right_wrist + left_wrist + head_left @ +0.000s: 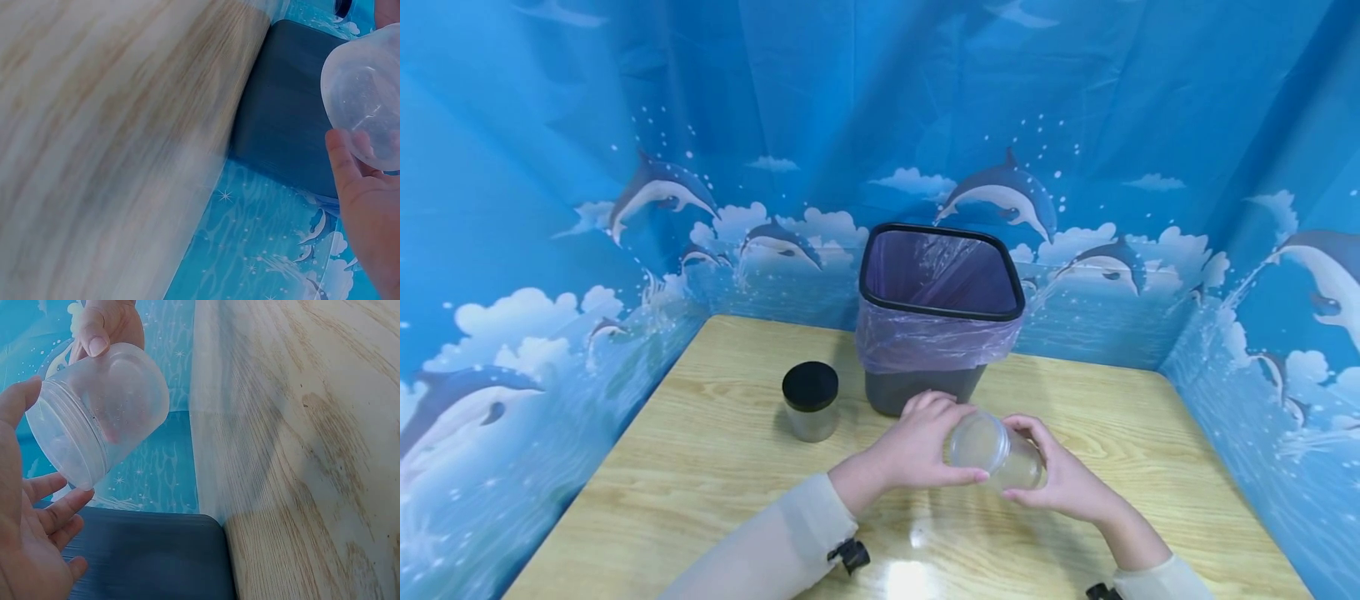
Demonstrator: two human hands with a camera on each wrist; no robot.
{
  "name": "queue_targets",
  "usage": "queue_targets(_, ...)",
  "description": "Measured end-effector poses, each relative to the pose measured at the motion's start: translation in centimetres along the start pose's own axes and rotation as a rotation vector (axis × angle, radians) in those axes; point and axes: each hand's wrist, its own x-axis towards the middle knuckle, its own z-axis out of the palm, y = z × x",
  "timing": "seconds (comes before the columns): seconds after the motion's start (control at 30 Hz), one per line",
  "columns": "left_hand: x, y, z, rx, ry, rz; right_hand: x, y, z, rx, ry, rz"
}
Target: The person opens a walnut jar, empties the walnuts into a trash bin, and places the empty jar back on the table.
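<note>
A clear plastic jar [1018, 463] is tilted on its side above the table, between both hands. My right hand [1067, 483] grips it around the base end, thumb in front and fingers behind. At the ridged rim end, my left hand [921, 446] holds the jar between thumb and fingertips, its other fingers spread. The left wrist view shows the jar [125, 400] with its rim toward the left palm. Whether a clear lid covers that end, I cannot tell. In the right wrist view, the rounded base [365, 94] lies against the right fingers.
A grey bin [917, 387] with a black rim and purple liner stands behind the hands. Left of it, a clear jar with a black lid [810, 400] stands upright on the wooden table [700, 467]. Blue dolphin-print sheeting [790, 100] surrounds the table's back and sides.
</note>
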Motion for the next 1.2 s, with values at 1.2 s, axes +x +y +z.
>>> queue_targets(1.2, -0.43, -0.25, 0.37, -0.023, -0.007, 0.005, 0.21, -0.13, 0.43, 0.000, -0.015, -0.005)
